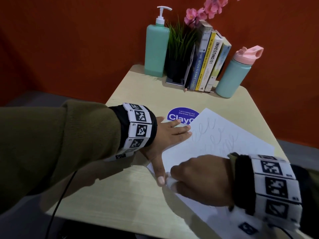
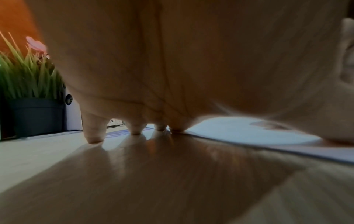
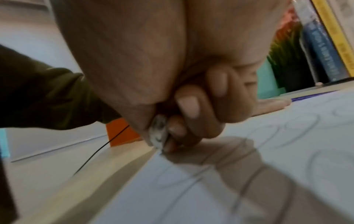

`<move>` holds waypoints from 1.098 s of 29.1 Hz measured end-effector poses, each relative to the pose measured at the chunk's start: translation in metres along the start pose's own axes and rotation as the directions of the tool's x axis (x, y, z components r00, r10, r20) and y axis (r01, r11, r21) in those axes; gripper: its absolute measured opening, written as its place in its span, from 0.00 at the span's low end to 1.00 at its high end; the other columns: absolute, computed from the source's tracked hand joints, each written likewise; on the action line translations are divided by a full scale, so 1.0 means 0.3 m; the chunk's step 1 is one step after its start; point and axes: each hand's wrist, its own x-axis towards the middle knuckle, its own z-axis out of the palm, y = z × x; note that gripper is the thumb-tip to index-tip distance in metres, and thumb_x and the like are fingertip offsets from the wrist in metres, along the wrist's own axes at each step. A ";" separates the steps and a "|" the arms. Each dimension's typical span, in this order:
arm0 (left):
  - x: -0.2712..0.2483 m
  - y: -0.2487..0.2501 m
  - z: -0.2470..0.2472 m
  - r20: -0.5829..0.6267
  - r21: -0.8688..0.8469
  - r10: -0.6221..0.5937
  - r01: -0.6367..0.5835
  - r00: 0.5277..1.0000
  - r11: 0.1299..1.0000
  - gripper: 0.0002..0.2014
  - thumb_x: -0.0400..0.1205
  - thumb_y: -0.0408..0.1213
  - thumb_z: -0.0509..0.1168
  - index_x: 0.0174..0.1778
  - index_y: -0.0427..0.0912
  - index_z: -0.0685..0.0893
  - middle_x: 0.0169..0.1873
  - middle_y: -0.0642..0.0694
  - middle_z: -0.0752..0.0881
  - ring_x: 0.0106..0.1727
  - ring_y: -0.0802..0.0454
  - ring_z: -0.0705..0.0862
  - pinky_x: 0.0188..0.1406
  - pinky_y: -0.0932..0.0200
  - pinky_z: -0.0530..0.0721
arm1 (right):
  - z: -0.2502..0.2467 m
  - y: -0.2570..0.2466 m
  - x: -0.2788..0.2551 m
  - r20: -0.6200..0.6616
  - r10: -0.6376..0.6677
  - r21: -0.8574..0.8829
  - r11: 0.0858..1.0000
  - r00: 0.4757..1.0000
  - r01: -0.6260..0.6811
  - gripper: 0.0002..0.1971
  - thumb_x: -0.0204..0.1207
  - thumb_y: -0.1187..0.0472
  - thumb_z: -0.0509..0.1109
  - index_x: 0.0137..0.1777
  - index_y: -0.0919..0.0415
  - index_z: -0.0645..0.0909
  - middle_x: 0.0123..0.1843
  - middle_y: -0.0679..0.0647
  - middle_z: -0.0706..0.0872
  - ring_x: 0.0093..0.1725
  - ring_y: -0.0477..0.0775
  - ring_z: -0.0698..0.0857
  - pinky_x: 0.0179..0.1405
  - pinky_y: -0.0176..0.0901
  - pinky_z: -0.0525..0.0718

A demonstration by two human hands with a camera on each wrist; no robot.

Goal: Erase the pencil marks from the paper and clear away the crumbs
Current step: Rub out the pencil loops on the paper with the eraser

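Most of the work looks to be ahead. Loops of pencil marks [image 1: 215,133] cover the middle and far part of the paper [image 1: 241,144], and the right wrist view shows more curls [image 3: 298,125] close around the hand, so I judge the rubbing is in an early stage, at the paper's near left edge. No crumbs can be made out in any view (they may be too small to tell), and sweeping them away is a step not yet done.

Taking the paper as the landmark and going left to right: the left hand [image 1: 165,137] lies flat just off the paper's left edge, fingers straight and spread, holding nothing. Its fingertips [image 1: 186,130] press on the far left corner of the sheet, and its thumb [image 1: 159,173] stretches down along the left edge, so I read it as pinning the sheet. The left wrist view shows the same: fingertips [image 2: 137,131] down on the table [image 2: 134,181], the paper's edge [image 2: 249,128] beside them.

Next to the right, at the paper's near left edge, sits the eraser [image 1: 170,181], a small white piece grubby with grey (plain in the right wrist view [image 3: 158,134]). It touches the sheet and lies just beside the left thumb tip. The right hand [image 1: 203,180] rests over the near part of the paper, fingers curled tight, pinching the eraser between thumb and fingertips.

A round blue sticker [image 1: 181,116] on the table peeks out from under the paper's far corner.
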 end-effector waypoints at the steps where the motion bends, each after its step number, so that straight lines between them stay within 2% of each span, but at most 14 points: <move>1: -0.001 0.000 -0.001 0.002 -0.007 -0.001 0.001 1.000 1.000 0.76 0.51 0.84 0.65 0.83 0.53 0.26 0.82 0.56 0.26 0.83 0.49 0.27 0.80 0.29 0.39 | -0.002 0.015 0.006 -0.019 0.022 0.006 1.000 1.000 -0.022 0.17 0.85 0.45 0.51 0.59 0.54 0.75 0.58 0.55 0.85 0.56 0.60 0.84 0.57 0.50 0.80; 4: 0.000 0.008 0.001 -0.022 0.022 0.016 -0.015 1.000 1.000 0.74 0.54 0.81 0.66 0.83 0.51 0.27 0.83 0.54 0.27 0.84 0.48 0.29 0.80 0.29 0.42 | -0.045 0.107 0.034 -0.159 0.222 -0.059 0.971 0.962 -0.233 0.17 0.85 0.47 0.51 0.58 0.56 0.76 0.58 0.57 0.86 0.55 0.58 0.84 0.53 0.47 0.78; 5: 0.001 0.009 0.003 -0.025 0.025 0.014 -0.014 1.000 1.000 0.74 0.55 0.81 0.66 0.83 0.51 0.27 0.83 0.54 0.27 0.84 0.48 0.29 0.80 0.29 0.42 | -0.035 0.103 0.032 -0.155 0.198 -0.056 0.976 0.968 -0.209 0.17 0.85 0.47 0.51 0.59 0.56 0.76 0.59 0.57 0.86 0.56 0.59 0.84 0.53 0.47 0.77; 8: 0.010 -0.003 0.012 -0.019 0.013 0.000 0.001 1.000 1.000 0.75 0.52 0.84 0.64 0.83 0.53 0.27 0.82 0.56 0.26 0.83 0.49 0.26 0.80 0.28 0.41 | 0.003 -0.023 -0.017 -0.025 -0.044 0.017 0.999 0.999 0.045 0.16 0.84 0.45 0.52 0.63 0.50 0.75 0.61 0.53 0.84 0.58 0.59 0.83 0.56 0.48 0.78; 9: 0.011 -0.005 0.012 -0.019 0.018 0.000 0.000 1.000 1.000 0.75 0.52 0.84 0.64 0.82 0.53 0.26 0.82 0.56 0.25 0.83 0.49 0.26 0.80 0.28 0.41 | 0.000 0.001 -0.025 -0.003 -0.024 0.005 1.000 1.000 0.024 0.16 0.84 0.45 0.52 0.63 0.50 0.74 0.61 0.53 0.84 0.58 0.59 0.83 0.56 0.49 0.79; 11: 0.010 0.001 0.008 -0.023 0.020 0.000 0.000 1.000 1.000 0.74 0.55 0.82 0.66 0.83 0.53 0.27 0.82 0.56 0.26 0.84 0.49 0.28 0.81 0.30 0.41 | -0.041 0.137 -0.004 -0.023 0.158 -0.191 0.969 0.987 -0.159 0.16 0.85 0.47 0.51 0.61 0.53 0.74 0.61 0.53 0.84 0.58 0.58 0.83 0.57 0.50 0.81; 13: 0.008 0.014 0.006 -0.041 0.028 0.003 -0.002 0.999 1.000 0.72 0.58 0.80 0.67 0.83 0.53 0.27 0.83 0.55 0.27 0.84 0.49 0.31 0.81 0.32 0.41 | -0.054 0.236 -0.003 -0.150 0.312 -0.218 0.915 0.938 -0.339 0.15 0.84 0.46 0.51 0.58 0.53 0.74 0.59 0.53 0.85 0.55 0.58 0.84 0.55 0.52 0.83; 15: 0.007 0.013 0.008 -0.042 0.033 0.001 0.001 0.999 0.999 0.72 0.58 0.80 0.67 0.83 0.52 0.28 0.83 0.55 0.27 0.85 0.48 0.31 0.81 0.31 0.43 | -0.018 0.177 -0.012 -0.189 0.208 -0.226 0.942 0.960 -0.249 0.15 0.83 0.47 0.51 0.59 0.53 0.73 0.59 0.54 0.85 0.55 0.60 0.84 0.54 0.50 0.82; 18: 0.000 0.010 -0.002 -0.019 0.020 -0.013 0.014 1.000 1.000 0.74 0.55 0.83 0.65 0.83 0.52 0.27 0.82 0.55 0.26 0.84 0.49 0.28 0.81 0.31 0.42 | 0.022 -0.011 -0.065 -0.082 -0.003 -0.047 0.999 0.997 -0.001 0.15 0.84 0.47 0.51 0.58 0.52 0.74 0.58 0.52 0.83 0.52 0.61 0.84 0.49 0.49 0.78; 22: -0.032 0.041 0.001 -0.020 0.079 0.009 -0.007 1.000 0.997 0.71 0.59 0.80 0.67 0.84 0.50 0.29 0.83 0.54 0.28 0.85 0.49 0.32 0.82 0.36 0.41 | -0.029 0.158 -0.072 -0.157 0.217 -0.039 0.973 0.964 -0.225 0.10 0.84 0.45 0.52 0.49 0.49 0.69 0.57 0.49 0.82 0.55 0.57 0.83 0.51 0.48 0.80; 24: -0.062 0.055 0.008 0.007 0.097 0.018 -0.019 1.000 0.995 0.69 0.61 0.80 0.65 0.84 0.51 0.30 0.83 0.55 0.28 0.85 0.50 0.32 0.82 0.38 0.38 | -0.036 0.247 -0.075 -0.168 0.272 -0.050 0.958 0.947 -0.284 0.08 0.84 0.46 0.54 0.46 0.47 0.66 0.53 0.48 0.81 0.51 0.53 0.81 0.48 0.46 0.80; 28: -0.064 0.033 -0.074 -0.022 0.020 -0.032 0.033 0.999 0.999 0.62 0.66 0.80 0.60 0.86 0.53 0.36 0.86 0.55 0.35 0.86 0.52 0.35 0.82 0.38 0.36 | -0.039 0.294 -0.057 -0.204 0.233 -0.077 0.964 0.951 -0.253 0.08 0.83 0.49 0.58 0.46 0.51 0.72 0.48 0.48 0.76 0.44 0.51 0.77 0.41 0.46 0.77; 30: -0.018 0.012 -0.118 -0.045 0.030 -0.048 0.049 0.998 0.998 0.62 0.66 0.80 0.61 0.86 0.53 0.37 0.86 0.54 0.37 0.86 0.51 0.36 0.81 0.36 0.36 | -0.045 0.258 -0.053 -0.232 0.202 -0.153 0.959 0.951 -0.241 0.10 0.84 0.49 0.56 0.53 0.52 0.75 0.53 0.49 0.76 0.47 0.54 0.80 0.40 0.47 0.78; 32: 0.030 -0.002 -0.126 -0.013 0.053 -0.030 0.031 0.999 0.998 0.64 0.63 0.80 0.63 0.86 0.56 0.36 0.86 0.53 0.36 0.86 0.50 0.35 0.81 0.31 0.37 | -0.014 0.187 -0.042 -0.240 0.084 -0.204 0.970 0.967 -0.135 0.11 0.84 0.49 0.54 0.57 0.51 0.75 0.57 0.49 0.76 0.53 0.56 0.82 0.42 0.49 0.79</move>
